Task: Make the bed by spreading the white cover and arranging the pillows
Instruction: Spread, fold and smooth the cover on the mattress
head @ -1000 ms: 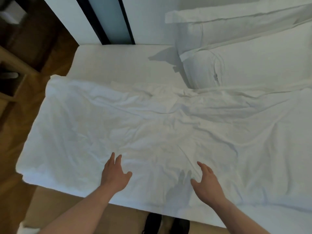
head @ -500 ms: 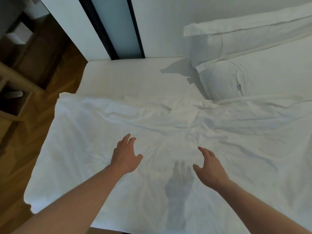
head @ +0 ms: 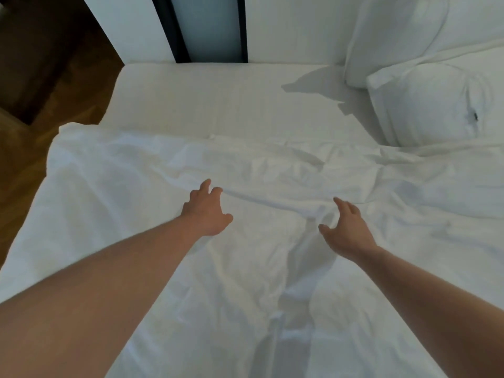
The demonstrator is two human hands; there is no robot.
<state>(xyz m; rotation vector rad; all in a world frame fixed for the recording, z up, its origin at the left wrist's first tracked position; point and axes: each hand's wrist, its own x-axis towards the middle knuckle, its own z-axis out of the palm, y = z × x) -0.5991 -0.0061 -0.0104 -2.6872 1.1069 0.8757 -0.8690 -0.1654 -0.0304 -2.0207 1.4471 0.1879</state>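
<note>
The wrinkled white cover (head: 114, 203) lies over the near part of the bed, its far edge crumpled in a ridge across the middle. Beyond it the bare mattress sheet (head: 218, 99) shows. Two white pillows sit at the upper right: one (head: 436, 105) lying flat, another (head: 395, 36) leaning behind it against the wall. My left hand (head: 206, 211) reaches out over the cover with fingers spread, fingertips near a fold. My right hand (head: 345, 230) hovers open beside the bunched ridge. Neither hand holds anything.
A wooden floor (head: 32, 148) runs along the left side of the bed. A white wall with a dark-framed panel (head: 207, 25) stands behind the bed's head. Dark furniture (head: 35, 45) fills the upper left corner.
Both arms have stretched forward across the cover, from near the bed's front edge toward the crumpled ridge. The camera has moved closer to the bed's head.
</note>
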